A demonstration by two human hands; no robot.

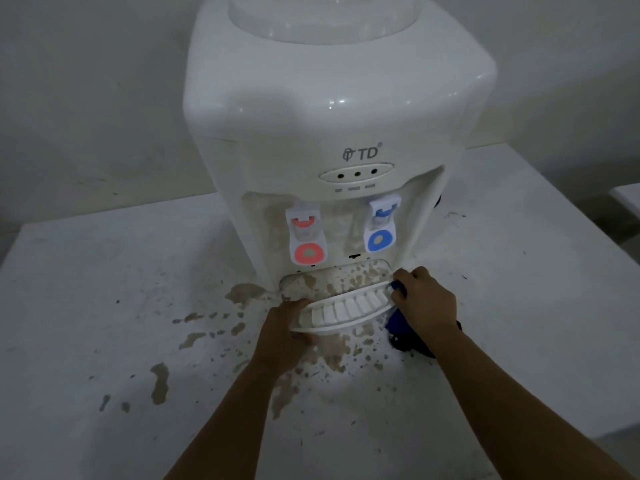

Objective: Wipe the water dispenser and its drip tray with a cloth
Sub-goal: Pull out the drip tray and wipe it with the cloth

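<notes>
**Tray half out, both hands on it**

I've got the drip tray (341, 311) gripped at both ends, tilted, front edge proud of the dispenser (332, 133). Left hand (287, 327) curls round the left end, thumb on top. Right hand (424, 299) pinches the right end w/ the blue cloth (403, 327) bunched under its palm, so the cloth's ready w/o letting go. Two-hand hold looks meant to keep the tray level-ish; brown stains cover the recess behind it & the table (104, 306). Tray & dispenser both look unwiped yet.
</notes>
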